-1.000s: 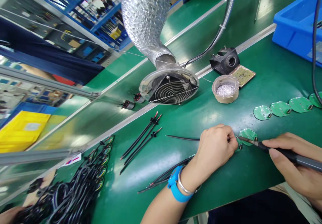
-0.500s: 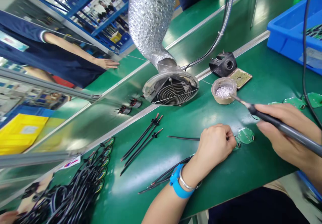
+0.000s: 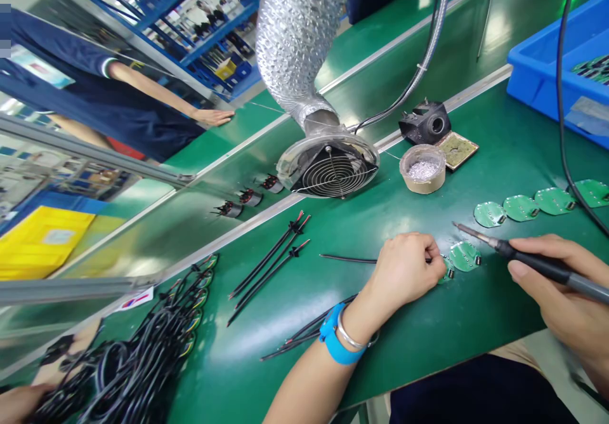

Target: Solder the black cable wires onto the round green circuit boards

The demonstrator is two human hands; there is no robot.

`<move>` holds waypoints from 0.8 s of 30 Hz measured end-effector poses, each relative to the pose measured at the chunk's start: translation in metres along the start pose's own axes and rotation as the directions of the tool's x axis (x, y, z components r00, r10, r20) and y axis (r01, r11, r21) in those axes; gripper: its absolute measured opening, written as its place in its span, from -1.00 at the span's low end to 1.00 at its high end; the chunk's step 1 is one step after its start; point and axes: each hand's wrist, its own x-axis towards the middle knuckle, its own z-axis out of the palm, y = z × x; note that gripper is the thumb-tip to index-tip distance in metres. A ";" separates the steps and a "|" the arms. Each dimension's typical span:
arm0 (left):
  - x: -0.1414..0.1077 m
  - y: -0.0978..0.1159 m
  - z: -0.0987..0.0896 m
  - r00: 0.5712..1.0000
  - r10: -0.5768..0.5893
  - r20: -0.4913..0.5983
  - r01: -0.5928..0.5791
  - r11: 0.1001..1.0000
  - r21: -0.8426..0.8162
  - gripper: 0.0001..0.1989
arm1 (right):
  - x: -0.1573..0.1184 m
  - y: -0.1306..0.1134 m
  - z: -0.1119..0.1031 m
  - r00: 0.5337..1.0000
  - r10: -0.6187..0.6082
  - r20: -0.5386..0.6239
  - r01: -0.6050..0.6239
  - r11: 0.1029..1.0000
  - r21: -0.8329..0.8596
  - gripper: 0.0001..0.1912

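My left hand [image 3: 412, 265] is closed over the end of a black cable [image 3: 347, 259], at the edge of a green circuit board [image 3: 446, 270] that it partly covers. Another round green board [image 3: 464, 256] lies just right of it. My right hand [image 3: 554, 271] grips a soldering iron [image 3: 533, 258], its tip in the air above that second board. A row of similar boards [image 3: 521, 207] lies farther back. Behind them stands a round pot [image 3: 422, 169] with silvery grains, beside a black iron stand [image 3: 425, 121] and a sponge tray [image 3: 457, 150].
A fume extractor fan [image 3: 333, 170] hangs over the bench's back edge. Black cables [image 3: 266, 262] and a large cable pile [image 3: 143, 354] lie left. A blue bin [image 3: 537, 81] stands back right. Another person's hand [image 3: 214, 117] rests across the partition; one more hand [image 3: 23, 404] touches the pile.
My right hand has drawn the soldering iron away from the pot, toward the lower right. My left hand stays at the board. The view has shifted slightly.
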 end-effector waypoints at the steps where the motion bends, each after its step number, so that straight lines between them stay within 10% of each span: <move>1: -0.001 -0.002 -0.002 0.999 0.039 0.014 -0.038 0.999 -0.009 -0.92 | -0.003 0.001 -0.002 1.000 0.005 0.007 -0.005 1.000 -0.029 -0.85; 8: -0.012 -0.015 -0.005 0.936 0.338 0.102 -0.351 0.923 0.157 -0.84 | -0.009 0.006 -0.007 0.997 -0.016 0.073 0.021 0.997 -0.070 -0.90; 24: -0.014 -0.004 0.017 0.995 0.097 -0.038 -0.089 0.983 0.162 -0.90 | 0.004 -0.009 -0.003 0.977 -0.079 0.196 0.093 0.994 -0.063 -0.90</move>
